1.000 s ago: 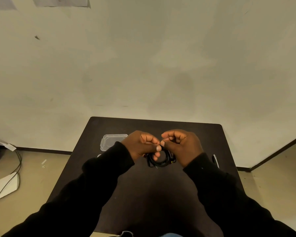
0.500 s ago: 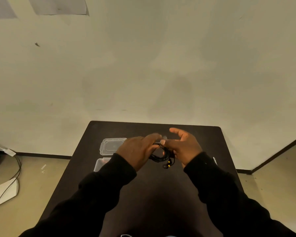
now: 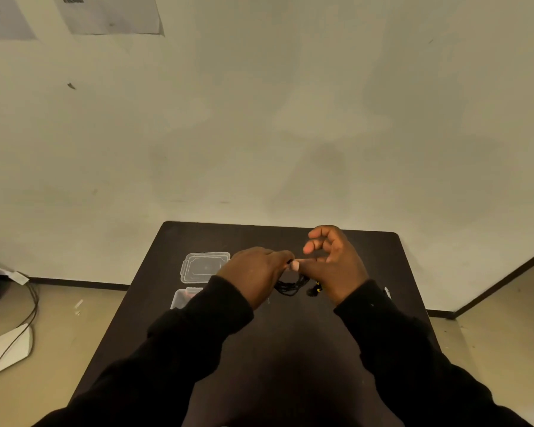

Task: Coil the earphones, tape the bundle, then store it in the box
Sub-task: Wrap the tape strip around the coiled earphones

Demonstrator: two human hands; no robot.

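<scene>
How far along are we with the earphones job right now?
Coiling looks mostly done: the earphones hang as a black bundle between the left hand and right hand. I cannot make out any tape. Left: taping, then storing in the clear box, whose lid lies off.

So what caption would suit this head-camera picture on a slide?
Both hands, left and right, hold coiled black earphones above a dark table, clear box and lid alongside.

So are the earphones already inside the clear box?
No, the coiled earphones hang between the left hand and right hand above the table, while the box sits off to the left.
</scene>
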